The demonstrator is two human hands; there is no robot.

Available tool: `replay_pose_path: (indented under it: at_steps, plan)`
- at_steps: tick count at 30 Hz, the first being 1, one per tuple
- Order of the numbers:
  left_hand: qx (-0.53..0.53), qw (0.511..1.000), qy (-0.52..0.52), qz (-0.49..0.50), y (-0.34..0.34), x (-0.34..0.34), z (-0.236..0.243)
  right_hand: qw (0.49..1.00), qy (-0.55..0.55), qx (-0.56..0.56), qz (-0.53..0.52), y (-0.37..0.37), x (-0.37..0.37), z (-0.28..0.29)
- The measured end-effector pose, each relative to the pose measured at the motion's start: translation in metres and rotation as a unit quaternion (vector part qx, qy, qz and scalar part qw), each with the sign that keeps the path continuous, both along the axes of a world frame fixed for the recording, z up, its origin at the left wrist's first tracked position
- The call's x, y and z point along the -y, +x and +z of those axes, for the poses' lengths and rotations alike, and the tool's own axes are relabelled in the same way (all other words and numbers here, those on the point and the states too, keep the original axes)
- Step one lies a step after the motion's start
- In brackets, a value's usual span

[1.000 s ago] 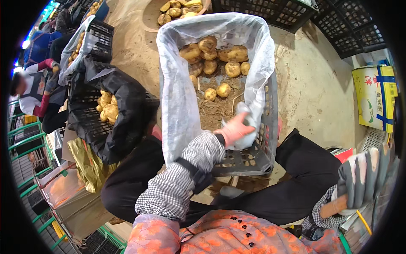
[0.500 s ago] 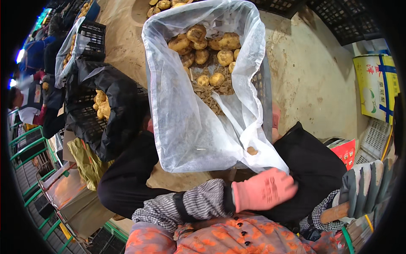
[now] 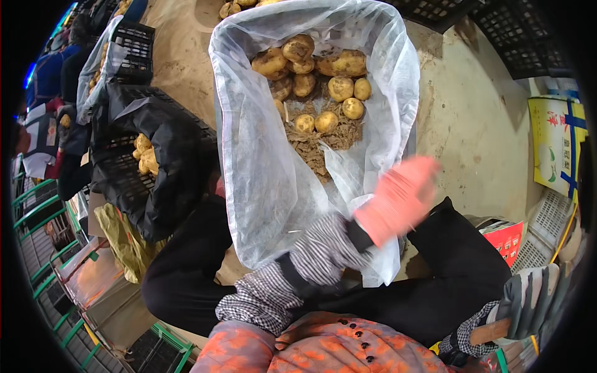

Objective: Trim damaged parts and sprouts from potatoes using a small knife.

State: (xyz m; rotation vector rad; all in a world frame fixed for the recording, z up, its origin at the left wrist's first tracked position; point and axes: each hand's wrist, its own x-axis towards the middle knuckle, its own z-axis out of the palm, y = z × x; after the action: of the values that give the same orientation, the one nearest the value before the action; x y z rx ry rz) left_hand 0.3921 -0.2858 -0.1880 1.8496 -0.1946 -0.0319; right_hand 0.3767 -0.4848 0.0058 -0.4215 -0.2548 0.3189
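One lined crate [image 3: 255,174] points lengthwise away from the wearer, holding over ten potatoes [image 3: 341,89]. Left hand [image 3: 399,198] blurred, grip unclear; right hand [image 3: 528,301] clutches one wooden handle [image 3: 489,332].

On the left, a crate [image 3: 186,119] draped in black plastic [image 3: 166,186] holds some potatoes [image 3: 147,158]; a crumpled olive bag [image 3: 121,242] lies below; farther left — a co-worker [image 3: 43,133] above green metal racks [image 3: 37,214]; on the right, a yellow carton [image 3: 547,146] with blue tape [image 3: 576,121], a pale basket [image 3: 550,217], a red box [image 3: 505,239]; black crates [image 3: 525,40] — upper right.
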Motion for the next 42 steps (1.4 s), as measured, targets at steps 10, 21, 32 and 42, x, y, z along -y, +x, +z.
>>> replay_pose_path:
  at_steps: [10,21,32,42]
  plan:
    - [0.08,0.992,0.028,0.094,0.014,-0.039,0.003,0.999,-0.003,0.019,0.03,0.02,-0.018,-0.005]
    - [-0.22,0.919,0.327,0.005,0.155,-0.068,-0.158,0.995,-0.038,-0.073,-0.053,-0.001,-0.025,-0.025]
    - [-0.08,0.887,0.446,-0.086,0.09,-0.081,-0.166,0.989,-0.07,-0.104,-0.075,-0.007,-0.038,-0.035]
    - [-0.317,0.86,-0.366,0.162,0.08,-0.104,-0.147,0.987,-0.106,-0.09,-0.074,-0.008,-0.053,-0.027]
